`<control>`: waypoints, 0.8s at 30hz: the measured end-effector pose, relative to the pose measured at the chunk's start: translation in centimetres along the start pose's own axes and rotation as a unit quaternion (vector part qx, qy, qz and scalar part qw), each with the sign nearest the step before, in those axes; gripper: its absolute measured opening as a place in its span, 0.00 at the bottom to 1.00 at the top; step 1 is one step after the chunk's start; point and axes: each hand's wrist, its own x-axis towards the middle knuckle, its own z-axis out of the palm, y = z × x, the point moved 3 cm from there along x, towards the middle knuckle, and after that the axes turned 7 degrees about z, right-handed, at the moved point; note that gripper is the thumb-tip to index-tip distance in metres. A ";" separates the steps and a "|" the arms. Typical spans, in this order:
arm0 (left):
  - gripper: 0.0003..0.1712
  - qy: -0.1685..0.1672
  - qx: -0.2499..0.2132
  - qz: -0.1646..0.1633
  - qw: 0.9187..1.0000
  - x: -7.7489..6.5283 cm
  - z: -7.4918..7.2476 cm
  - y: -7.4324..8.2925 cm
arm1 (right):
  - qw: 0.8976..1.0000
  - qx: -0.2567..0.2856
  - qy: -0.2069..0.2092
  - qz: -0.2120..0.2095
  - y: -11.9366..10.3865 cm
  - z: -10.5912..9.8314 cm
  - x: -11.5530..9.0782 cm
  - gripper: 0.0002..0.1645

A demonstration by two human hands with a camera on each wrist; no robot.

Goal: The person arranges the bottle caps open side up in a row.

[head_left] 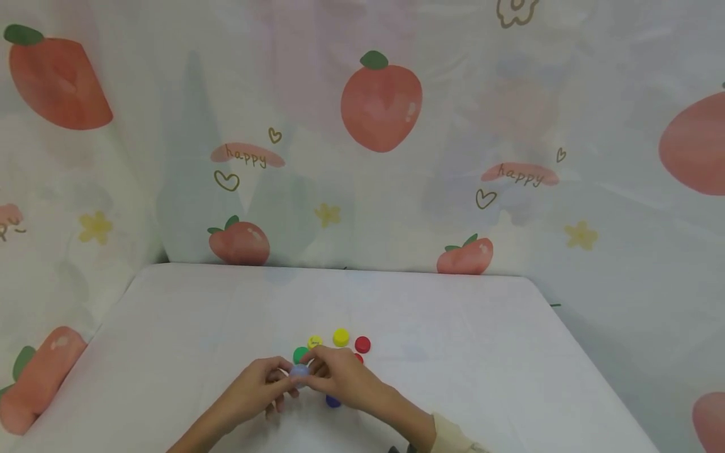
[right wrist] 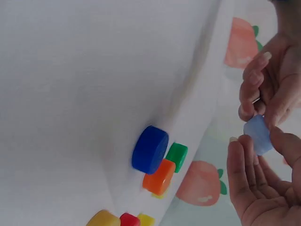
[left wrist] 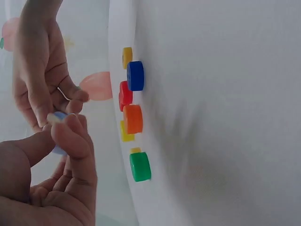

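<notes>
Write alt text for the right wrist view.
Left hand and right hand hold a pale-blue cap between them, at right. On the white tabletop: a blue cap, an orange cap, a green cap, a red cap and yellow caps.

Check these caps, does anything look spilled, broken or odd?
Nothing looks spilled or broken, including the held pale blue round plastic cap. One mild oddity: a yellow round plastic cap on the white table bears dark marks on top, too small to read; the plain yellow round cap beside it shows none.

Left hand point(head_left: 253, 389) beside right hand point(head_left: 347, 379), both curled, their contact unclear
</notes>
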 end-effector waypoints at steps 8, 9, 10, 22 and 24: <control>0.19 0.033 -0.031 0.066 0.997 -0.3 -0.2 0.4 | 0.996 0.077 0.029 0.028 -0.2 -0.5 0.1 0.12; 0.19 0.040 -0.023 0.072 0.996 -0.4 -0.3 0.4 | 0.995 0.092 0.029 0.033 -0.2 -0.5 0.1 0.11; 0.19 0.048 -0.012 0.078 0.996 -0.4 -0.4 0.5 | 0.993 0.109 0.029 0.038 -0.3 -0.6 0.0 0.10; 0.13 0.158 0.052 0.121 0.979 -1.5 -1.3 1.7 | 0.992 0.094 0.080 -0.018 -2.3 -0.7 -0.2 0.09; 0.12 0.163 0.053 0.121 0.978 -1.7 -1.5 1.8 | 0.991 0.102 0.084 -0.039 -2.5 -0.5 -0.3 0.10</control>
